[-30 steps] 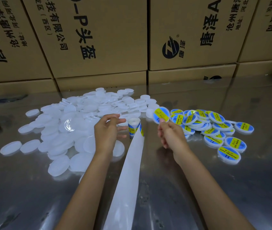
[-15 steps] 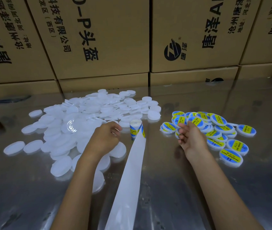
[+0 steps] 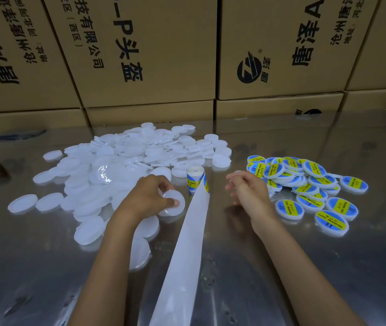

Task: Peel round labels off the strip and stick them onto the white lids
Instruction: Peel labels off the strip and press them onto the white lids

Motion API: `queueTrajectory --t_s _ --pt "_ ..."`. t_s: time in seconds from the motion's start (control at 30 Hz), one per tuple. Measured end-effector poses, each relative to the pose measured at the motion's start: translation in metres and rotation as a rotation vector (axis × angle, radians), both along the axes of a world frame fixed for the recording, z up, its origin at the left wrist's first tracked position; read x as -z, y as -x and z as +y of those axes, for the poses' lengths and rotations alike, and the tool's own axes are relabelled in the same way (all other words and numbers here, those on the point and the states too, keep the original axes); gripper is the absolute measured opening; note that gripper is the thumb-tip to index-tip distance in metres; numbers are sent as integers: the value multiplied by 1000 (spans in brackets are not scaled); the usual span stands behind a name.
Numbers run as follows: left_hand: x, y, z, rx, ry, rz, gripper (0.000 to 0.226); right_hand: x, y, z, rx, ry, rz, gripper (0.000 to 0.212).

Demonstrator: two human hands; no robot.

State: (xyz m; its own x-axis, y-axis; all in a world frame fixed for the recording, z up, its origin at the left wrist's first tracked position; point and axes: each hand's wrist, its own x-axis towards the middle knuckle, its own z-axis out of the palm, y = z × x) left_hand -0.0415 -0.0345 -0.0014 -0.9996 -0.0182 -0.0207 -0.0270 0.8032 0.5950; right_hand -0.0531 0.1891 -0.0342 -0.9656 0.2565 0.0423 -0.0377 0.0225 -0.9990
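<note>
While left hand (image 3: 148,198) pinches white lid (image 3: 175,203), right hand (image 3: 246,191) empty

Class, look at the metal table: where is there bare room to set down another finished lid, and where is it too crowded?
Bare: metal table nearside of the labelled lids; the far right corner by the boxes. Crowded: the plain white lids at left, and around the label roll between both hands.

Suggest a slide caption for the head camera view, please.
Left hand grips a blank white lid beside the label roll; right hand hovers empty near the labelled lids.
</note>
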Motion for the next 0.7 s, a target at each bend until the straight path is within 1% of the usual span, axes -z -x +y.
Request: queueTrajectory --t_s 0.07,0.1,0.17,0.23,0.3,0.37,0.43,0.53,0.63,0.7 --pt "0 0 1 -32 -31 25 33 5 -3 -14 -43 -139 95 14" --pt "0 0 1 -43 -33 32 31 8 -4 -19 -78 -201 129 19" --pt "1 1 2 -66 -38 77 24 15 -2 -26 -174 -355 162 38" --pt "1 2 7 -100 -84 163 18 19 2 -28 -249 -470 148 52" --pt "0 2 14 -146 -194 225 22 22 7 -31 -278 -505 117 56" --pt "0 4 24 -167 -438 215 29 24 12 -33 -269 -540 110 54" --pt "1 3 34 -163 -663 156 29 24 12 -34 -258 -536 144 49" --pt "5 2 44 -135 -861 66 28 25 11 -35 -243 -455 169 44" --pt "8 1 48 -133 -981 7 34 26 13 -35 -204 -379 145 44" --pt "8 1 48 -138 -1037 -10 31 27 14 -34 -181 -342 128 36"
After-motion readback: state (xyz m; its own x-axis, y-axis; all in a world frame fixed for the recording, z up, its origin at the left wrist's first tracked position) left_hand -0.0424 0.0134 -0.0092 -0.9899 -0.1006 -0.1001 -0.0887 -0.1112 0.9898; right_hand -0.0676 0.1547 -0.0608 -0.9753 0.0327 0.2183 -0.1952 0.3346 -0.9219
